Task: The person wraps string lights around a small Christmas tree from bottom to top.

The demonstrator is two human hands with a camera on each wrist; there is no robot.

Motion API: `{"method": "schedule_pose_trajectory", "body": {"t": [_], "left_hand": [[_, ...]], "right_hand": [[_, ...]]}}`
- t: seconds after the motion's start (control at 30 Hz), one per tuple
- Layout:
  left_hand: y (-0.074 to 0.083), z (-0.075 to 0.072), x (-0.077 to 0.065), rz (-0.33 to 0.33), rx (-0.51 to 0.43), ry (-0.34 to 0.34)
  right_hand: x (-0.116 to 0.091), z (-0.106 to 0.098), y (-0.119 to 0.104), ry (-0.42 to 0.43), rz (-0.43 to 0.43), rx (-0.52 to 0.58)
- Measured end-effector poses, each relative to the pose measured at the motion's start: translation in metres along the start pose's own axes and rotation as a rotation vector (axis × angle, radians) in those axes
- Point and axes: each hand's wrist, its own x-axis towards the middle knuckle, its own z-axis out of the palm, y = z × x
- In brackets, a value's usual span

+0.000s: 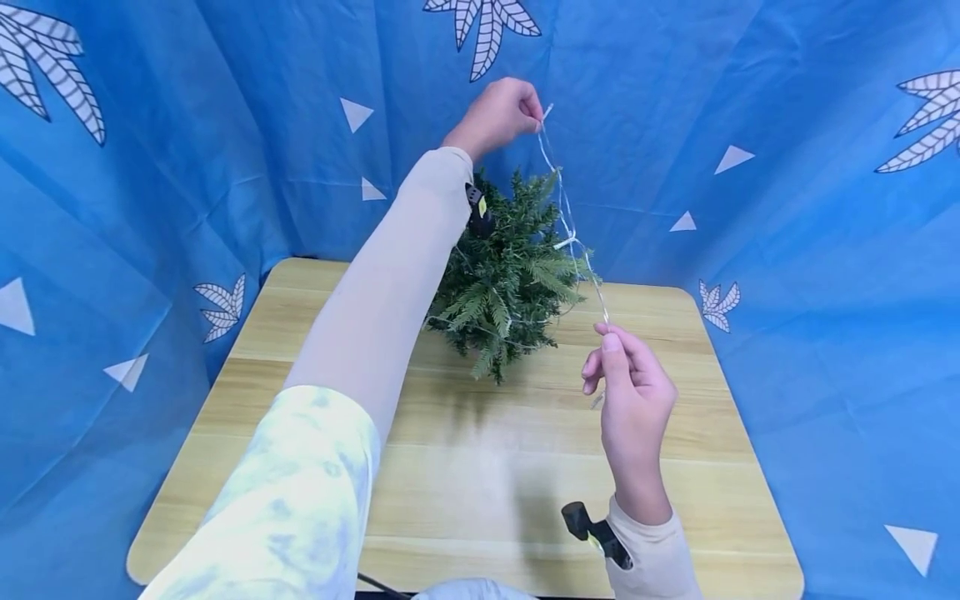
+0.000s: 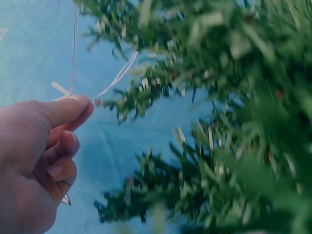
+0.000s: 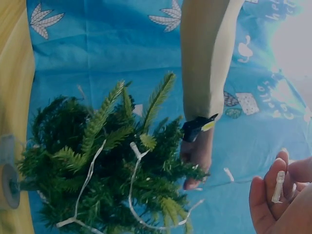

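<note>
A small artificial Christmas tree stands on the wooden table, its green branches spread wide. Clear fairy lights run along its right side and wrap loosely round the lower branches. Reaching behind the tree's top, my left hand pinches the wire between thumb and fingertips, beside a small bulb. My right hand, nearer me on the right, pinches a lower stretch of the same string. The wire spans between both hands. In the right wrist view a clear bulb lies against the right fingers.
The light wooden table has rounded corners. Blue printed cloth hangs close around its back and sides. Branches fill much of the left wrist view, close to the left hand. A dark cable shows at the front edge.
</note>
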Motion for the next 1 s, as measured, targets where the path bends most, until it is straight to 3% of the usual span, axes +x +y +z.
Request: {"method": "schedule_pose_trajectory", "body": {"t": [0.1,0.4,0.67,1.0], "left_hand": [[-0.005,-0.005,-0.002,-0.009,0.057,-0.022],[-0.020,-0.014,-0.005,0.021,0.003,-0.021],[-0.023,-0.023,-0.011,0.057,0.049,-0.078],[-0.046,-0.030,-0.019,0.081,-0.034,-0.144]], "right_hand": [[0.003,0.005,-0.004,-0.014,-0.009,-0.004],[0.014,0.018,-0.020,-0.014,-0.097,0.016],[0.024,0.037,-0.033,-0.047,-0.161,0.036],[0.028,0.057,-0.035,-0.159,-0.154,0.002]]}}
